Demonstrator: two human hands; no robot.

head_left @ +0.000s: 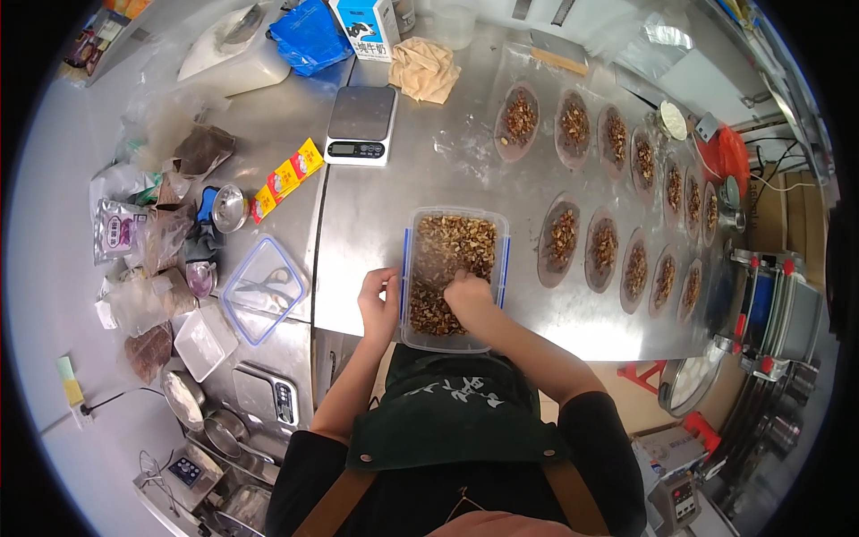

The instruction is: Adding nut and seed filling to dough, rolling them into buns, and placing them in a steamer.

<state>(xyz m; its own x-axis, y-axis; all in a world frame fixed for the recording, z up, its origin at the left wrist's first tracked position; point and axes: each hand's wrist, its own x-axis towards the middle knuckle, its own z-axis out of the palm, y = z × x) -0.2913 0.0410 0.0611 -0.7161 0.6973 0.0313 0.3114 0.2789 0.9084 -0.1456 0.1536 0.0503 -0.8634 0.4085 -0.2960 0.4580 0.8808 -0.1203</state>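
Note:
A clear plastic container point(455, 340) with blue side clips stands at the table's front edge, filled with chopped nuts point(455, 240). My right hand point(471, 299) reaches into it, fingers closed and pressed down among the nuts; the fingertips are partly hidden. Just left of the container, my left hand point(379, 302) is loosely curled, with nothing seen in it. Two rows of flat, oval, purplish dough pieces point(552, 267) lie to the right, each with chopped nuts spread along its middle.
A digital scale point(360, 125), a beige cloth point(424, 70) and a milk carton point(365, 29) stand at the back. Left are a blue-rimmed lid point(262, 340) with scissors point(268, 288) on it, a metal bowl point(230, 208) and several bags. A scraper point(559, 52) lies at the back right.

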